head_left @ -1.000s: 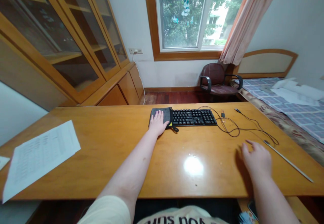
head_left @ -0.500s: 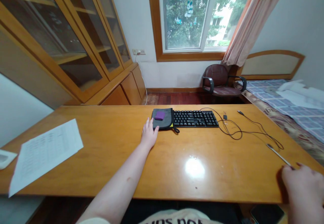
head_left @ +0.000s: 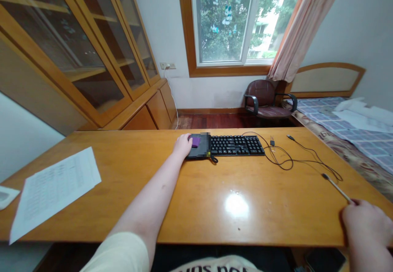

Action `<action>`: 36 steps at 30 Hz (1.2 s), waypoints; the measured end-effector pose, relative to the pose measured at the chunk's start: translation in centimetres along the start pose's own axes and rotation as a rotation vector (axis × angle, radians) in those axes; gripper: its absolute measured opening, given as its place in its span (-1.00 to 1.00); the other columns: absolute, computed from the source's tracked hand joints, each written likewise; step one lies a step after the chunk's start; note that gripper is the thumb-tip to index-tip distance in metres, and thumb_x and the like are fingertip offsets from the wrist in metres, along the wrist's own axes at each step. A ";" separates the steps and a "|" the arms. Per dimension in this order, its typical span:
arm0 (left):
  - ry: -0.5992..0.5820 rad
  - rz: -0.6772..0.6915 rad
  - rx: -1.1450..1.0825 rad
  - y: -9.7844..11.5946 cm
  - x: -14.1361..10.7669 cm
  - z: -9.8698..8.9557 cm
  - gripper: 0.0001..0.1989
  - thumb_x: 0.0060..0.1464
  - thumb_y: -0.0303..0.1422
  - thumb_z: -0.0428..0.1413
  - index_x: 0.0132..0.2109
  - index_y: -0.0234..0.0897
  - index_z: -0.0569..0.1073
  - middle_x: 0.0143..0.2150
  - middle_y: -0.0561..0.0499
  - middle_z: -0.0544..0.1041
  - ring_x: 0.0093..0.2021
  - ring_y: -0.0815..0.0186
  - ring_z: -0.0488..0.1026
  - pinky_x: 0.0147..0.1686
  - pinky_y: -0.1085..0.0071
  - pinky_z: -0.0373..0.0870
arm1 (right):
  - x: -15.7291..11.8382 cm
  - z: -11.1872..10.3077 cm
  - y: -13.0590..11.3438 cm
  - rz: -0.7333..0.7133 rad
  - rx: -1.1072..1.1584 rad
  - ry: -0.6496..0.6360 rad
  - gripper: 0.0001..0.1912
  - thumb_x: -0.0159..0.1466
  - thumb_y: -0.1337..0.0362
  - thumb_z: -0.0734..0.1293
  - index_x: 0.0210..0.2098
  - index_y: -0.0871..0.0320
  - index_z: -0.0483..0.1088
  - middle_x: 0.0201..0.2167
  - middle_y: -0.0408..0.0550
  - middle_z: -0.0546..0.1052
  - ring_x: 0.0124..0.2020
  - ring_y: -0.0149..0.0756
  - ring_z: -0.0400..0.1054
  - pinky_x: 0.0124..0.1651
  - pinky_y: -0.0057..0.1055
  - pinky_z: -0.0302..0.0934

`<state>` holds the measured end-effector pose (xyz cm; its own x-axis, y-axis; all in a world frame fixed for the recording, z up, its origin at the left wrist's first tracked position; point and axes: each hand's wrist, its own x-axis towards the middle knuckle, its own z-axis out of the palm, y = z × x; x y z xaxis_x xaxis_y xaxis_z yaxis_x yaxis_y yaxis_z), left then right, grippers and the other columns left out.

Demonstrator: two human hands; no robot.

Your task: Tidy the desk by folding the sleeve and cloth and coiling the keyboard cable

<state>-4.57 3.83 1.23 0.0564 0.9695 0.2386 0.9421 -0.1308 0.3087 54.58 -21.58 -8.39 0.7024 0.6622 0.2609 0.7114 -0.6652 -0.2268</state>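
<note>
My left hand reaches over the left side of a flat dark grey pouch. Its fingers are closed at the left edge of a small purple folded cloth lying on the pouch; the fingertips are partly hidden. The pouch has black trim, a bit of yellow and a black loop at its lower right corner. My right hand, by the desk's right front edge, is closed around the near end of a thin pale stick with a dark tip, perhaps a small brush.
A black keyboard touches the pouch's right side. A thin black cable with a USB plug curls to its right, beside a small dark piece. Printed sheets and a white object are at the desk's left.
My left hand has moved forward from the pouch's lower left edge up to the purple cloth, and its fingers have closed. My right hand stays almost in place with the stick.
</note>
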 end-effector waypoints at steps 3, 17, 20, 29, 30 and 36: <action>-0.067 0.000 0.054 0.4 2.1 0.5 -0.66 0.10 -0.24 -0.02 -0.04 -0.28 0.44 -0.03 -0.18 0.44 0.01 0.09 0.35 0.02 0.19 0.26 | -0.3 -1.1 -1.3 0.185 -0.031 -0.088 -0.41 0.04 0.15 0.16 0.05 0.15 0.38 -0.22 0.56 0.40 -0.18 0.14 0.33 -0.45 -0.12 -0.04; -0.079 -0.093 0.113 1.4 1.8 1.0 -0.65 0.08 -0.20 -0.02 -0.04 -0.28 0.36 -0.12 -0.16 0.50 -0.05 0.08 0.38 0.01 0.17 0.22 | -1.4 -3.3 -3.5 0.175 -0.111 -0.153 -0.44 0.12 0.14 0.09 0.07 0.07 0.36 -0.16 0.41 0.42 -0.16 0.15 0.32 -0.38 -0.10 0.07; 0.059 -0.147 0.100 1.7 0.6 1.1 -0.54 0.12 -0.19 -0.06 0.10 -0.36 0.26 0.04 -0.24 0.40 0.07 0.03 0.29 0.10 0.12 0.13 | -1.7 -3.7 -4.0 0.209 -0.072 -0.146 -0.42 0.15 0.13 0.06 0.09 0.13 0.34 -0.14 0.45 0.39 -0.09 0.15 0.30 -0.33 -0.07 0.08; 0.104 0.008 -0.023 1.8 -8.2 2.8 -0.47 0.11 -0.19 -0.01 0.18 -0.29 0.18 0.29 -0.24 0.06 0.26 0.01 0.03 0.21 0.03 -0.02 | -3.7 -4.0 -10.0 -0.210 0.302 0.085 -0.58 0.18 0.08 0.12 -0.07 0.04 0.43 -0.20 0.26 0.46 -0.06 0.00 0.29 -0.13 -0.12 0.18; 0.110 -0.025 -0.033 1.7 -8.9 3.1 -0.45 0.11 -0.18 -0.02 0.20 -0.31 0.14 0.30 -0.26 0.02 0.27 0.01 0.01 0.21 0.02 -0.03 | -3.5 -3.8 -11.6 -0.304 0.352 0.061 -0.61 0.17 0.07 0.14 -0.13 0.04 0.45 -0.22 0.19 0.47 -0.09 -0.04 0.31 -0.10 -0.15 0.20; 0.168 -0.263 -0.101 1.0 -9.1 3.9 -0.40 0.15 -0.17 -0.07 0.23 -0.44 0.07 0.30 -0.38 -0.03 0.27 -0.03 0.02 0.17 0.04 0.04 | -2.9 -2.3 -24.5 -0.692 0.468 -0.217 -0.63 0.25 0.14 0.13 -0.10 0.13 0.45 -0.23 0.03 0.47 -0.20 -0.24 0.35 -0.12 -0.33 0.23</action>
<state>-2.83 -4.35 -4.22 -0.2477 0.9261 0.2845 0.8791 0.0914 0.4677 35.07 -8.00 -1.43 0.0623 0.9489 0.3095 0.8838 0.0916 -0.4588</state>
